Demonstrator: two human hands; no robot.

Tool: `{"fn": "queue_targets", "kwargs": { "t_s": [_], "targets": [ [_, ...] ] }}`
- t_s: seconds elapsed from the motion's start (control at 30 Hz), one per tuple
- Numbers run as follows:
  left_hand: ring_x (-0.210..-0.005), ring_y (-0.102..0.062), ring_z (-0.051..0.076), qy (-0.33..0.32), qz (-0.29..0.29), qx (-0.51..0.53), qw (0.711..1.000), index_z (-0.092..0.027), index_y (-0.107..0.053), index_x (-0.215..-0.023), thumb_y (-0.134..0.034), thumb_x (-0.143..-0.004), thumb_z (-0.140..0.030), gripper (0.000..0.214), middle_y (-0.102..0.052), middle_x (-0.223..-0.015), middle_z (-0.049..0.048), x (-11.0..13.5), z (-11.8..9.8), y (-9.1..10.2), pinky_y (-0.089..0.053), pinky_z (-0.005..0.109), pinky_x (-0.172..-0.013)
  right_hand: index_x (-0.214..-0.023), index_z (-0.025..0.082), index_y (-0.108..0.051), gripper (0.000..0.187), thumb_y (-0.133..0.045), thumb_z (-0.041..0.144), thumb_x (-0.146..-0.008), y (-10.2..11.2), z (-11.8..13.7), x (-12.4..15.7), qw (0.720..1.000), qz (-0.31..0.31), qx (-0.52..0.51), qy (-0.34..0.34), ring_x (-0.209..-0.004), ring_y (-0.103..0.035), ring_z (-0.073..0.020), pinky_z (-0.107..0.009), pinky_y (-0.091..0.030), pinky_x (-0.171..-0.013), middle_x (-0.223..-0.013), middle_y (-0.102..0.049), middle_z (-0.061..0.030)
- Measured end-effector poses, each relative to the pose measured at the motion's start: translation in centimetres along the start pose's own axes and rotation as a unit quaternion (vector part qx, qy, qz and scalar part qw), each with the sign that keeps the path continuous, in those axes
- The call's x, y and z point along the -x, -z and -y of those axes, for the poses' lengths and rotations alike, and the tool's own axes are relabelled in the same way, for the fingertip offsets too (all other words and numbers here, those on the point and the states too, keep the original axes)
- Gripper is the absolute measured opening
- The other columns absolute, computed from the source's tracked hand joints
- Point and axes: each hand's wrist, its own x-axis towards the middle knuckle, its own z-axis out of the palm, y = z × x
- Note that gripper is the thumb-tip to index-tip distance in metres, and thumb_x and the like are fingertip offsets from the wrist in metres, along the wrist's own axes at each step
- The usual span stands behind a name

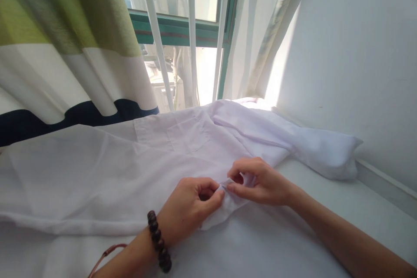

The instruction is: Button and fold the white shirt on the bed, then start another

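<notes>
The left hand (195, 204) and right hand (260, 184), close together, pinch the near side of a white garment (182, 139) spread on a white surface (335, 202); uneven tension could let the cloth slip. Farther off, hard pulling could drag its sleeve (325, 152) from beside the wall (358, 74).

Text: we can read none | white garment (110, 173): we find no legible label or brand | curtain (104, 21): we make out no lettering | window (176, 32): we read no sign or number through it | bead bracelet (158, 239): we see no readable mark
</notes>
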Motion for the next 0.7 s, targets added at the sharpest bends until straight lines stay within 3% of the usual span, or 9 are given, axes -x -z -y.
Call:
{"fn": "queue_targets", "kwargs": {
  "t_s": [0.13, 0.23, 0.33, 0.43, 0.57, 0.7],
  "targets": [
    [-0.053, -0.042, 0.008, -0.010, -0.001, 0.000, 1.000, -0.011, -0.068, -0.076, -0.056, -0.081, -0.041, 0.032, -0.054, -0.061, -0.0013, 0.41, 0.25, -0.04, -0.029, 0.017, -0.045, -0.072, 0.016, -0.059, 0.021, -0.059, 0.034, -0.084, -0.42, -0.29, 0.09, 0.995, 0.045, -0.073, -0.055, -0.057, -0.045, -0.0091, -0.021, -0.038, -0.052, -0.062, -0.053, 0.0025],
    [-0.054, -0.041, 0.009, -0.022, 0.013, -0.001, 1.000, -0.011, -0.068, -0.076, -0.054, -0.082, -0.037, 0.030, -0.053, -0.060, -0.0014, 0.60, 0.28, 0.19, -0.030, 0.017, -0.046, -0.075, 0.016, -0.060, 0.019, -0.059, 0.033, -0.083, -0.42, -0.51, 0.07, 0.994, 0.069, -0.065, -0.053, -0.058, -0.047, -0.0098, -0.021, -0.039, -0.054, -0.064, -0.054, 0.0021],
    [-0.053, -0.040, 0.008, -0.042, 0.037, -0.012, 0.998, -0.012, -0.064, -0.069, -0.056, -0.080, -0.033, 0.026, -0.049, -0.058, -0.0028, 0.72, 0.11, 0.52, -0.030, 0.017, -0.047, -0.073, 0.017, -0.057, 0.010, -0.059, 0.024, -0.080, -0.16, -0.61, -0.02, 0.998, 0.023, 0.042, -0.027, -0.061, -0.049, -0.0103, -0.022, -0.040, -0.060, -0.065, -0.054, 0.0024],
    [-0.051, -0.037, 0.007, -0.053, 0.040, -0.020, 0.998, -0.013, -0.058, -0.065, -0.055, -0.080, -0.030, 0.023, -0.045, -0.055, -0.0046, 0.84, -0.16, 0.73, -0.030, 0.017, -0.047, -0.071, 0.018, -0.054, 0.013, -0.056, 0.024, -0.082, -0.02, -0.66, -0.10, 0.993, -0.050, 0.097, -0.045, -0.062, -0.048, -0.0108, -0.022, -0.039, -0.060, -0.065, -0.054, 0.0023],
    [-0.054, -0.043, 0.008, -0.055, 0.036, -0.020, 0.998, -0.014, -0.056, -0.069, -0.055, -0.083, -0.034, 0.024, -0.050, -0.058, -0.0035, 0.89, -0.08, 0.56, -0.033, 0.018, -0.050, -0.073, 0.018, -0.054, 0.017, -0.053, 0.028, -0.086, -0.32, -0.71, -0.14, 0.994, -0.029, 0.063, -0.082, -0.059, -0.046, -0.0101, -0.021, -0.037, -0.055, -0.064, -0.053, 0.0025],
    [-0.055, -0.049, 0.009, -0.063, 0.008, -0.034, 0.997, -0.017, -0.053, -0.086, -0.058, -0.083, -0.034, 0.018, -0.061, -0.064, -0.0031, 0.83, 0.54, 0.14, -0.038, 0.019, -0.054, -0.074, 0.018, -0.054, 0.017, -0.054, 0.029, -0.086, -0.70, -0.83, -0.26, 0.995, -0.013, 0.046, -0.091, -0.059, -0.045, -0.0096, -0.021, -0.036, -0.054, -0.064, -0.052, 0.0029]
  ]
}}
